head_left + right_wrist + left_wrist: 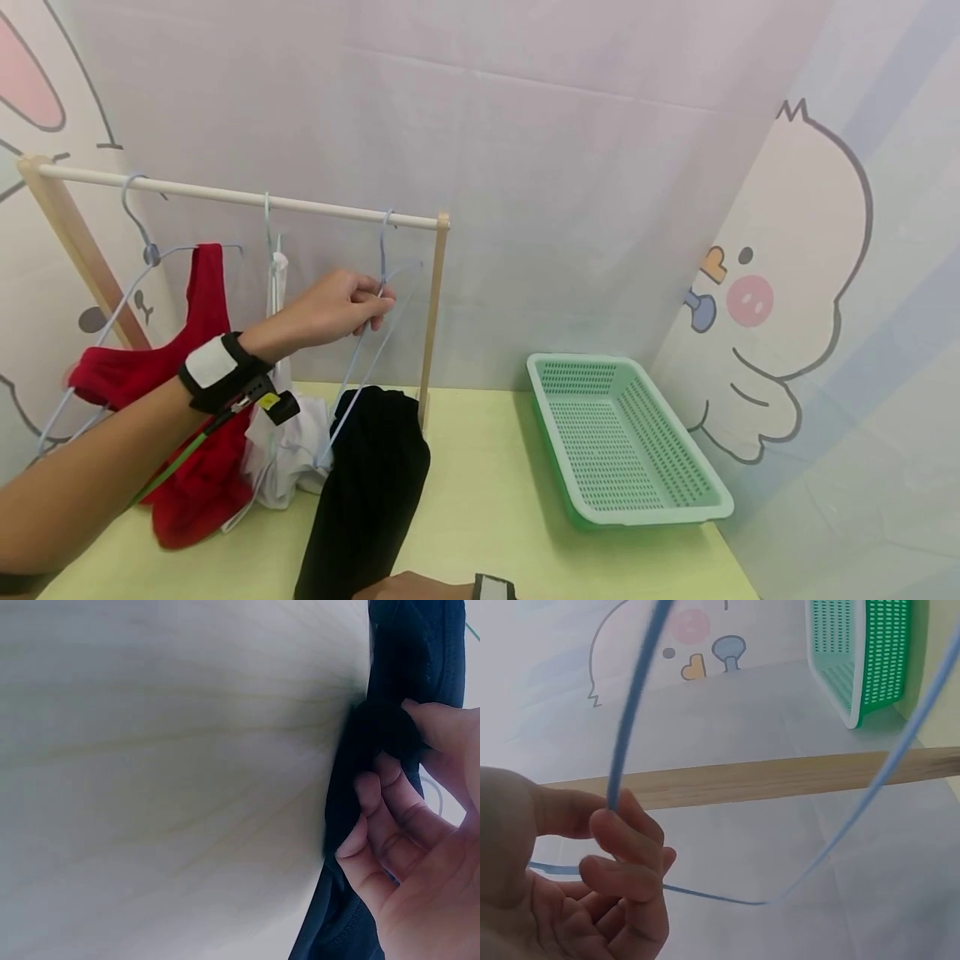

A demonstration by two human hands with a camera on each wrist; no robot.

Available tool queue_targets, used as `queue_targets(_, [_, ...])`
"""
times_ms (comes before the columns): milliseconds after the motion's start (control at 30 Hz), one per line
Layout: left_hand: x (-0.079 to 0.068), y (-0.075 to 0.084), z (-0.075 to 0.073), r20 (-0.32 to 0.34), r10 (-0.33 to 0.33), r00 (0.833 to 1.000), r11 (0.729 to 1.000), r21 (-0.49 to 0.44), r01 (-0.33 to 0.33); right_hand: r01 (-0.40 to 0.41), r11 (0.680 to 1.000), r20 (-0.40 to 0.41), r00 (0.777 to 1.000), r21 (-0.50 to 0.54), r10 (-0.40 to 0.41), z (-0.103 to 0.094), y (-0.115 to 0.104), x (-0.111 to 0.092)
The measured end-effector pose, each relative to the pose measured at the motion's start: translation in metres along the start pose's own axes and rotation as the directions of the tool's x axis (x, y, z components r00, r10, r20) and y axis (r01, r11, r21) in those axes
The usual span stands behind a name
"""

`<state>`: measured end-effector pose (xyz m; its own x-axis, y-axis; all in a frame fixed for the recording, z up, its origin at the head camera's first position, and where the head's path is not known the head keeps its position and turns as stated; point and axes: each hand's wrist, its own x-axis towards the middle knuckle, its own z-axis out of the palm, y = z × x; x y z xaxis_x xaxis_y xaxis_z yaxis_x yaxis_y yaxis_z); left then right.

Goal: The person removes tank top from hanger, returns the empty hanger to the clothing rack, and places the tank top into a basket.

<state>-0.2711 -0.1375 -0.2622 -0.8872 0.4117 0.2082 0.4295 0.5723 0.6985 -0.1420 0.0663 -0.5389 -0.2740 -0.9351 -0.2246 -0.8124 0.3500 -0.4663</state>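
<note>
My left hand (337, 308) pinches a light-blue wire hanger (383, 250) just below its neck; the hook sits on the rack's rod. In the left wrist view, curled fingers of the left hand (630, 877) meet the blue wire (634, 712). A black garment (367, 492) hangs down beside the hanger's lower part; whether it passes over the bottom bar I cannot tell. At the bottom edge, my right hand (420, 587) is mostly cut off. The right wrist view shows that right hand (405, 832) gripping a bunched fold of the black cloth (349, 780).
A wooden rack (225, 194) stands at the left. It carries a red garment (198, 333) and a white garment (285, 450) on other hangers. To the right, a green-and-white plastic basket (536, 367) rests on the yellow table (480, 500), near printed cloth walls.
</note>
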Motion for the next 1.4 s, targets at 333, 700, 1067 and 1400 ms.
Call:
queue_targets(333, [-0.011, 0.002, 0.001, 0.000, 0.011, 1.000, 0.996, 0.087, -0.011, 0.007, 0.999, 0.005, 1.000, -0.046, -0.007, 0.001, 0.000, 0.000])
queue_targets(700, [-0.074, 0.021, -0.001, -0.367, 0.244, 0.898, 0.901, 0.429, -0.069, 0.025, 0.998, 0.006, 1.000, -0.059, -0.025, 0.005, 0.004, 0.001])
queue_targets(1067, [-0.133, 0.034, 0.031, -0.233, 0.708, 0.666, 0.663, 0.545, -0.514, 0.130, 0.971, 0.070, 0.991, -0.199, -0.118, 0.000, 0.006, 0.001])
queue_targets(1400, [-0.177, 0.025, 0.079, 0.035, 0.800, 0.599, 0.551, 0.352, -0.756, 0.208, 0.975, -0.027, 0.977, -0.081, -0.211, 0.001, 0.009, -0.001])
